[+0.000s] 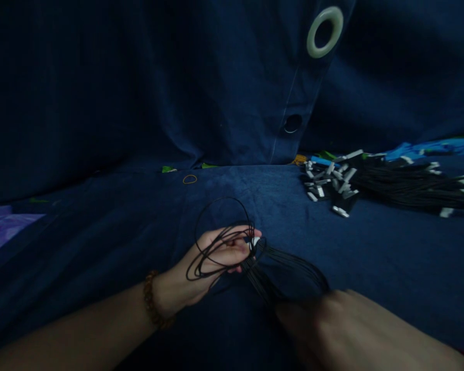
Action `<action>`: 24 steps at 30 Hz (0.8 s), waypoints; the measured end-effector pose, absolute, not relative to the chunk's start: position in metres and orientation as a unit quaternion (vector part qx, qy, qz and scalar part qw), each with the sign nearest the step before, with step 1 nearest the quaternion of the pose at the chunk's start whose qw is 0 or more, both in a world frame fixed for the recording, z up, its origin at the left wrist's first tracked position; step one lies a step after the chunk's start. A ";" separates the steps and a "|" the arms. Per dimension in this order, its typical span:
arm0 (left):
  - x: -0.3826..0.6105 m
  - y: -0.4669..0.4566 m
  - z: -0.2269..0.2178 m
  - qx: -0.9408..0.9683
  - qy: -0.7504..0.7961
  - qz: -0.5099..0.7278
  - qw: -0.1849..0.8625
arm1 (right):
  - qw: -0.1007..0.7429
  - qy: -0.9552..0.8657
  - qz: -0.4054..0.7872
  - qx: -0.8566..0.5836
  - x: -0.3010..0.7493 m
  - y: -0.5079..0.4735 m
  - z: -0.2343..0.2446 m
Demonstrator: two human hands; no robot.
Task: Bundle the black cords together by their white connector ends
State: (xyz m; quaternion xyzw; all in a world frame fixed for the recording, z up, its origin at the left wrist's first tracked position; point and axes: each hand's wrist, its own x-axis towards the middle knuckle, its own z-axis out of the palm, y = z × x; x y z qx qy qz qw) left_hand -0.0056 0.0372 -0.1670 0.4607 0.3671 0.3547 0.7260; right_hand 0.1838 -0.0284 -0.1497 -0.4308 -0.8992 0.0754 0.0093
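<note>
My left hand (220, 252), with a beaded bracelet (151, 299) at its wrist, pinches a bundle of thin black cables (294, 260). At its fingertips shows a small white connector (254, 241). Loose loops of black cable hang over the back of that hand. Lower right, my right hand (320, 324) is closed around the lower part of the same bundle, where the cables bend back toward the left hand. Motion and shadow blur its fingers.
Black cables with white connectors (394, 180) lie in a pile at the right, beside blue strips (436, 148). A rubber band (189, 179) rests on the dark blue cloth (139, 206). Purple plastic (7, 226) lies at far left. A curtain with a ring eyelet (311, 38) hangs behind.
</note>
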 end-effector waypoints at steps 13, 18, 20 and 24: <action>-0.005 0.036 -0.165 0.468 0.352 0.373 0.720 | 0.166 -0.772 0.415 -0.452 0.178 0.009 -0.141; -0.005 0.035 -0.164 0.477 0.353 0.374 0.712 | 0.195 -0.758 0.420 -0.459 0.174 0.008 -0.144; -0.004 0.034 -0.162 0.479 0.362 0.372 0.708 | 0.196 -0.763 0.402 -0.467 0.173 0.007 -0.142; -0.002 0.033 -0.161 0.483 0.367 0.387 0.695 | 0.195 -0.766 0.376 -0.484 0.172 0.007 -0.140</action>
